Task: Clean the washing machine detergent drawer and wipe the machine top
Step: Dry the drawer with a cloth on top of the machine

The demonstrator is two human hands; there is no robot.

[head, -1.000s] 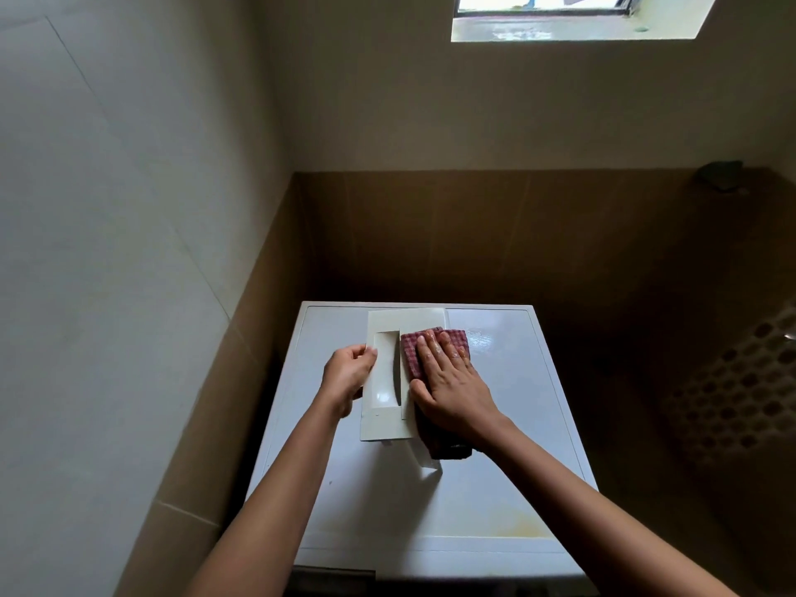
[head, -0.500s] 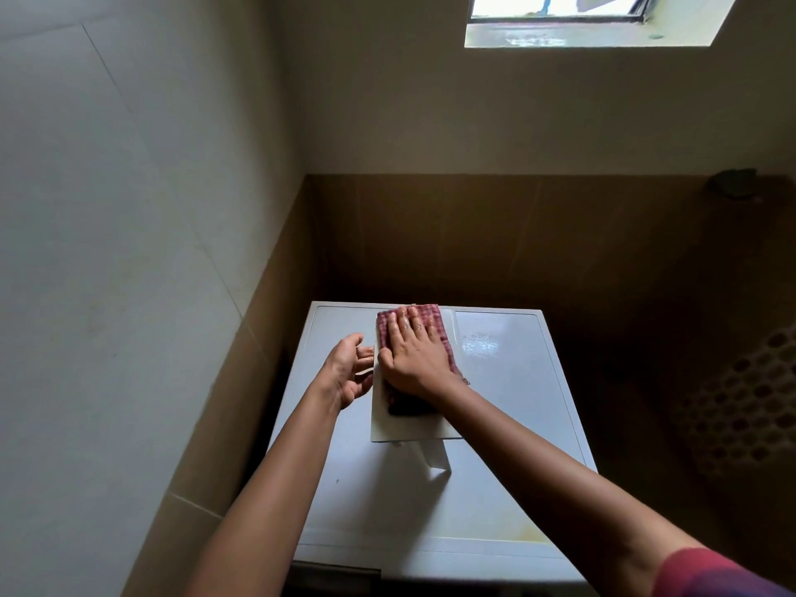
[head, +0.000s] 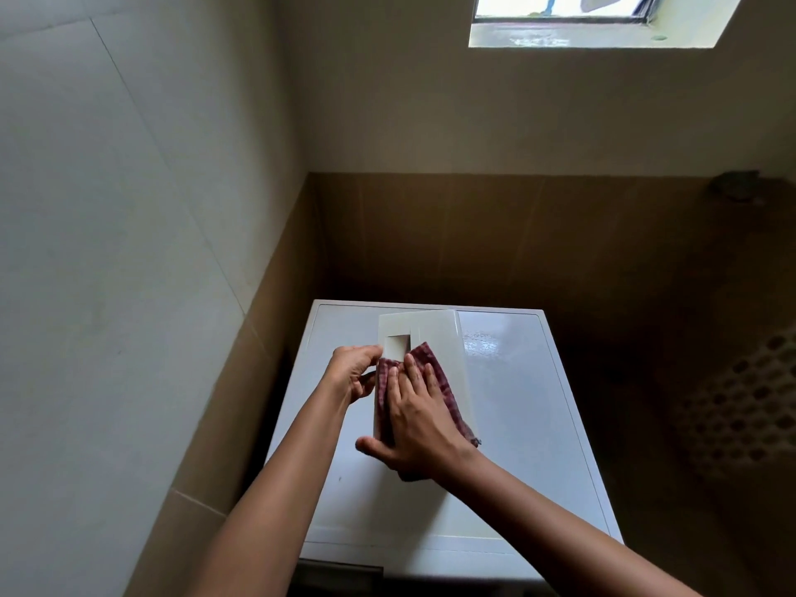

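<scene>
Glossy white machine top (head: 517,402) bears the cream plastic drawer (head: 443,338). Your left hand (head: 351,374) pinches its edge, likely to steady it. Your right hand (head: 420,424), fingers flat, presses the red checked cloth (head: 430,359) onto it.

a home laundry corner: white washing machine (head: 508,424), tiled walls (head: 129,209), small high window (head: 560,10)

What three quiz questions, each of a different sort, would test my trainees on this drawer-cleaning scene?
1. True or false: the cloth is plain white.
2. Which hand presses the cloth onto the drawer? A: left hand. B: right hand.
3. Fill in: the left hand holds the drawer's ___ edge.
Key: 1 false, it is red checked; 2 B; 3 left.
</scene>
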